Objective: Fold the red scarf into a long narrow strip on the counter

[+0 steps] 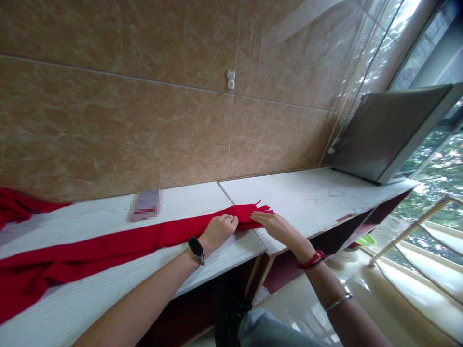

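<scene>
A long red fringed scarf (119, 243) lies stretched along a white wooden counter (311, 197). My left hand (219, 230), with a ring and a dark wristwatch, is curled closed and grips the scarf near its right end. My right hand (273, 224), with a red cord and a thin bracelet on the wrist, lies on the fringed end of the scarf, its fingers together and pressing the fabric. The scarf's far left part bunches up at the frame's edge.
A small blurred card-like item (145, 204) rests on the counter near the brown tiled wall (144, 120). A grey box-shaped appliance (390, 130) stands at the counter's right end by a window. A small white hook (230, 79) is stuck on the wall.
</scene>
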Motion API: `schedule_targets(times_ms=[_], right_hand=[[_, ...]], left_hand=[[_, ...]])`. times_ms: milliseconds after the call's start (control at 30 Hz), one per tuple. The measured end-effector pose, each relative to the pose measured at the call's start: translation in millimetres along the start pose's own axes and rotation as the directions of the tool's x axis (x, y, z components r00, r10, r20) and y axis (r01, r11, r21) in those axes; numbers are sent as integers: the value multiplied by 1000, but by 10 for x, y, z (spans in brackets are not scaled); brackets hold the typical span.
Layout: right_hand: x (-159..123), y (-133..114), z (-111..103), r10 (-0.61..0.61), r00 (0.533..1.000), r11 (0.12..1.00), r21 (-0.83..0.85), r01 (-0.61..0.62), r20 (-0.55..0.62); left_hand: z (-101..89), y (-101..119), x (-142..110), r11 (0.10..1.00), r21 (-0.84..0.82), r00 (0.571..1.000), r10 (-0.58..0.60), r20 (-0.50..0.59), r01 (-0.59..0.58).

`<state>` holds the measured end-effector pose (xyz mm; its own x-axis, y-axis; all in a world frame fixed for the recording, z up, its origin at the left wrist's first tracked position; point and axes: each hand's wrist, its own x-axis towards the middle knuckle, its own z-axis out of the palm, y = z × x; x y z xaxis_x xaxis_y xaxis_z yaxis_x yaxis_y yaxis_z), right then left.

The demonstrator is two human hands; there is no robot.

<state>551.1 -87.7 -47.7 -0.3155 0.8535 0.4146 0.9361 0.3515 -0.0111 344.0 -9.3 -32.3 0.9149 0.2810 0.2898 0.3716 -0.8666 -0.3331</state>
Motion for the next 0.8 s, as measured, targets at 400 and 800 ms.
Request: schedule_targets(times_ms=[400,800], right_hand=[[13,17,-48,85,994,973,221,-68,-71],[529,-94,71,291,957,956,-47,-291,-2]], left_hand=[[109,7,-18,919,-392,998,-28,55,47],[78,44,-63,897,-432,993,-64,96,99]])
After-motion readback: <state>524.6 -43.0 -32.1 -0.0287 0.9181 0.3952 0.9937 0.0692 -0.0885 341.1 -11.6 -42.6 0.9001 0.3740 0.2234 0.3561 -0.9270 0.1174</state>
